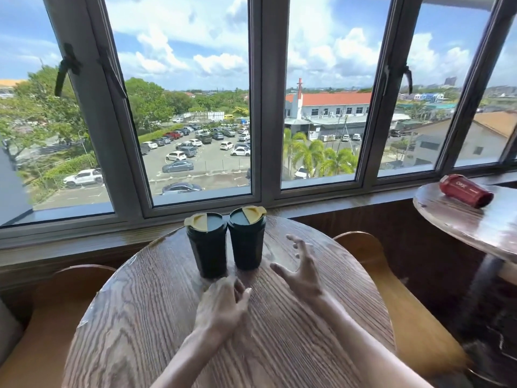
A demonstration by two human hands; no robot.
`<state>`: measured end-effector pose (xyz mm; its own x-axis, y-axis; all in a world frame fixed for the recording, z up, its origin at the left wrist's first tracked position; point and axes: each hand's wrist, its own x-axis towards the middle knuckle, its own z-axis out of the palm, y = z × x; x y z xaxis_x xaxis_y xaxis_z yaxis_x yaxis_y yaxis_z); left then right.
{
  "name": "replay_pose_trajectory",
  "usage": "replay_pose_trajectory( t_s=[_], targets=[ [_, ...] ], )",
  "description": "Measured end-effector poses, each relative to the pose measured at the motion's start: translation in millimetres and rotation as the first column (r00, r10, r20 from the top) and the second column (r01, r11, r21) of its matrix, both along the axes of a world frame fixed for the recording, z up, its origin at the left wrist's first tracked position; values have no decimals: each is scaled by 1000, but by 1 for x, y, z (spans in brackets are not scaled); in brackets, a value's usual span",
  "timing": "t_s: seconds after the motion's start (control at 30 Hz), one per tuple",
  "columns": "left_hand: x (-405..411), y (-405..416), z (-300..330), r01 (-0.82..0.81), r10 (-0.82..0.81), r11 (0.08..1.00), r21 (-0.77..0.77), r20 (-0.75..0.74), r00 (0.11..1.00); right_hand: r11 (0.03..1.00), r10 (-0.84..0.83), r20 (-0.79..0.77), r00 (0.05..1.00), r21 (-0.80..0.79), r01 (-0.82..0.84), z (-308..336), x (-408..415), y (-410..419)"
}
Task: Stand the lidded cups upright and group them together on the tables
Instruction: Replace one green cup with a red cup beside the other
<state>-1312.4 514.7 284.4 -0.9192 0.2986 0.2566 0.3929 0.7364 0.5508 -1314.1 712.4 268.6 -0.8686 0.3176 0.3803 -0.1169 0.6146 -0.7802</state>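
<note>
Two dark green lidded cups with yellow lid tabs stand upright side by side at the far part of the round wooden table (145, 317): the left cup (207, 247) and the right cup (247, 239), nearly touching. My left hand (223, 303) rests low on the table just in front of the cups, fingers loosely curled, holding nothing. My right hand (303, 268) hovers to the right of the right cup with fingers spread apart, empty. A red lidded cup (465, 189) lies on its side on a second round table (458, 228) at the right.
Wooden chair backs sit at the left (56, 303) and right (391, 289) of the near table. A window sill (84, 242) and large windows run behind both tables. The second table's dark pedestal (484, 292) stands at the right.
</note>
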Motion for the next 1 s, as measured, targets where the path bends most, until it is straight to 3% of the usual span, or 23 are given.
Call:
replay_pose_trajectory(
  t_s=[0.17,0.63,1.0],
  targets=[
    [9,94,22,240,-240,964,113,-15,971,993,-114,0,993,7,114,18,42,82],
    [72,468,53,425,-425,863,273,-61,903,877,-473,6,881,93,471,54,206,432],
    [85,714,51,497,-512,798,340,-53,858,836,-535,15,845,153,527,65,239,637]
  ],
)
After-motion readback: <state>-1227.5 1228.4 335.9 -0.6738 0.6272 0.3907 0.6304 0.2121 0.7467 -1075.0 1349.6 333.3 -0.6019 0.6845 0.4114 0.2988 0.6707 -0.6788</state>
